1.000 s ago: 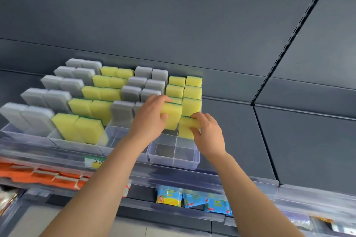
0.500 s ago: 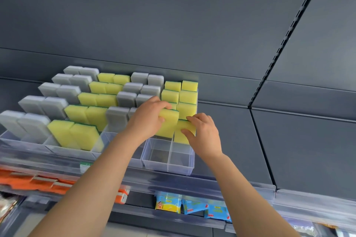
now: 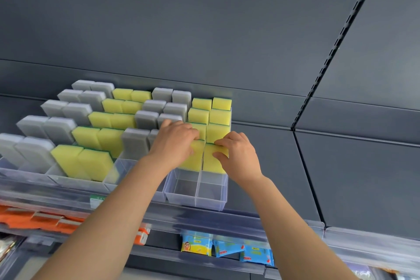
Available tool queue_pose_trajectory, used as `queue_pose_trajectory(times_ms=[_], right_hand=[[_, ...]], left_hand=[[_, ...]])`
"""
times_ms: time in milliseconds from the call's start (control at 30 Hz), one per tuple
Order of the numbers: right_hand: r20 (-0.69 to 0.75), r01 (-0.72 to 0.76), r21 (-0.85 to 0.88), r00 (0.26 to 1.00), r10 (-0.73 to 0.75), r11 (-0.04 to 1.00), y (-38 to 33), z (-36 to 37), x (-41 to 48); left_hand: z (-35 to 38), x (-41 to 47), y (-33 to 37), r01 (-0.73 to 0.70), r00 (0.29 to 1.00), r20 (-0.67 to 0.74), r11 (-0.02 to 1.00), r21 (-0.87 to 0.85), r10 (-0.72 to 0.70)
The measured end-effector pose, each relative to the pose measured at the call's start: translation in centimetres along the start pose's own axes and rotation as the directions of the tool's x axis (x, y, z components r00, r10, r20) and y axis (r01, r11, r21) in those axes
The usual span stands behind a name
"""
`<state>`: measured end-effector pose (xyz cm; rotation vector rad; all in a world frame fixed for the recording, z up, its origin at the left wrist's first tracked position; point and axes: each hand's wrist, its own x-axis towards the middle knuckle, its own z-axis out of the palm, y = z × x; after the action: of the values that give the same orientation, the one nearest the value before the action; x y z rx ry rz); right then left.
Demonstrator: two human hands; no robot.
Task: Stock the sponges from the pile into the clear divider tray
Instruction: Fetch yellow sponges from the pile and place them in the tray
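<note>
Since 1.0 s ago: left yellow sponge (image 3: 193, 161) has dropped from raised and tilted to seated level with right yellow sponge (image 3: 212, 162), which touches it at 3 o'clock. Both stand in the clear divider tray (image 3: 197, 199), one row behind its front cells.

Left hand (image 3: 173, 144): fingers curled over its sponge's top. Right hand (image 3: 239, 158): thumb and fingertips (image 3: 221, 143) pinch its sponge's top edge.

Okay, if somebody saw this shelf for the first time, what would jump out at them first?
Two hands meet mid-frame: the left hand holds the near-left sponge and the right hand pinches the near-right sponge, both yellow, side by side in the clear divider tray just behind its two empty front compartments. To the left, grey sponges and yellow sponges stand in alternating blocks.
</note>
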<state>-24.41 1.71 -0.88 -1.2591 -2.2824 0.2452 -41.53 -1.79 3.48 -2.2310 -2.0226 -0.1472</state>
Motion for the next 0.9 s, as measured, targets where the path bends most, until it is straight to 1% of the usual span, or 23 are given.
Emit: queue_pose_trajectory(times_ms=[167,500,667,900], right_hand=[[0.047,-0.013,0.009,0.999,0.013,1.000,0.05,-0.37,0.29],[0.051,-0.024,-0.006,0.998,0.024,1.000,-0.07,-0.28,0.38],[0.044,-0.015,-0.034,0.999,0.016,0.999,-0.24,-0.26,0.08],[0.078,-0.028,-0.065,0.996,0.033,0.998,-0.59,-0.78,-0.21]], left_hand=[[0.80,0.15,0.03,-0.010,1.000,0.007,1.000,-0.012,0.010],[0.89,0.38,-0.53,-0.060,0.997,0.040,0.998,-0.025,0.061],[0.91,0.07,-0.56,-0.054,0.997,0.054,0.998,-0.009,0.055],[0.83,-0.31,-0.78,-0.050,0.997,0.053,0.999,-0.001,0.050]])
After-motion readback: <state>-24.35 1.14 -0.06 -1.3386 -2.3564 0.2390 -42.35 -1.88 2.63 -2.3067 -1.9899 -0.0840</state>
